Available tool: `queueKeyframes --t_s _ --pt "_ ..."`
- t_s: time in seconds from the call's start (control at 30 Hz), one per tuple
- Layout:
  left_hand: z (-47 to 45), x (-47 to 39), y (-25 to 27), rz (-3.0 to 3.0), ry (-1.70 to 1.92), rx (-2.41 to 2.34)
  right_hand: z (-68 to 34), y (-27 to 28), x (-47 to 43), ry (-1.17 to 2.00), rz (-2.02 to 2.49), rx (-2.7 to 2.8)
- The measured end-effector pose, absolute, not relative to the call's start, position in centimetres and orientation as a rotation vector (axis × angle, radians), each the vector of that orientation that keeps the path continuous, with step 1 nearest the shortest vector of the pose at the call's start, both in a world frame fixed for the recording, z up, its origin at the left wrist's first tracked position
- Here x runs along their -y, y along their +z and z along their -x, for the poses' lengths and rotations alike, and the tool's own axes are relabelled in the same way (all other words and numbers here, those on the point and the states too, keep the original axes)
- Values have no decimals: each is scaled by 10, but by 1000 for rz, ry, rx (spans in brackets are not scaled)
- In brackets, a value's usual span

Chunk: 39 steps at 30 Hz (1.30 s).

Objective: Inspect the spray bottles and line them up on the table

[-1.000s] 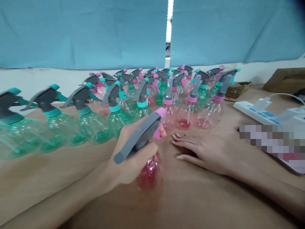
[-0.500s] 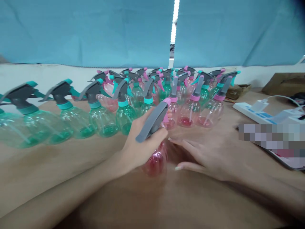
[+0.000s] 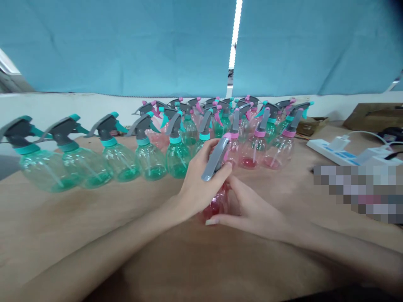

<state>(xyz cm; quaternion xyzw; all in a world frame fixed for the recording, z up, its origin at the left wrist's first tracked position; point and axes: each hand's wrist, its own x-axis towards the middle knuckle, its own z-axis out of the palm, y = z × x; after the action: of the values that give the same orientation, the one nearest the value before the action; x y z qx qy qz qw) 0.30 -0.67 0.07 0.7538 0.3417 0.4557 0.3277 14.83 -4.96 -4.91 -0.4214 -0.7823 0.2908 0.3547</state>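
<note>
While the left hand (image 3: 203, 182) wraps closed around the neck of a pink spray bottle (image 3: 215, 205), just under its grey spray head (image 3: 217, 157), the right hand (image 3: 253, 216) curves half open at the round body, thumb across the lower front. Its other fingers are partly hidden, so I cannot tell whether it actually grips. Holding the neck seems sensible, since it is narrower than the body, and the second hand is well placed to steady the base. The pink nozzle (image 3: 227, 136) points away from the wearer.

The held bottle sits near the middle of the frame, in front of where a row of green bottles (image 3: 121, 162) on the left meets pink bottles (image 3: 250, 153) on the right. These stand side by side on the desk (image 3: 189, 264), probably lined up to save room. More mixed bottles (image 3: 189, 129) crowd behind, below a blue cloth (image 3: 126, 46). Toward the right edge, a white power strip (image 3: 333, 152) lies apart from them, which perhaps keeps plugs away from liquid.
</note>
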Motion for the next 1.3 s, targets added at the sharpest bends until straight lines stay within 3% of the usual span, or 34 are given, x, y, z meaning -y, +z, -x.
queueKeyframes --t_s 0.27,0.53,0.97,1.3 --pt "-7 9 -2 -1993 1160 -784 -142 -40 53 684 1062 1946" --pt "-16 21 -17 -2271 845 -704 -193 -29 75 758 1091 1933" --pt "-76 -2 -69 -2579 360 -828 -355 -51 74 82 1698 1784" --pt "-78 -11 -87 -2797 389 -656 -403 -49 31 113 1814 1698"
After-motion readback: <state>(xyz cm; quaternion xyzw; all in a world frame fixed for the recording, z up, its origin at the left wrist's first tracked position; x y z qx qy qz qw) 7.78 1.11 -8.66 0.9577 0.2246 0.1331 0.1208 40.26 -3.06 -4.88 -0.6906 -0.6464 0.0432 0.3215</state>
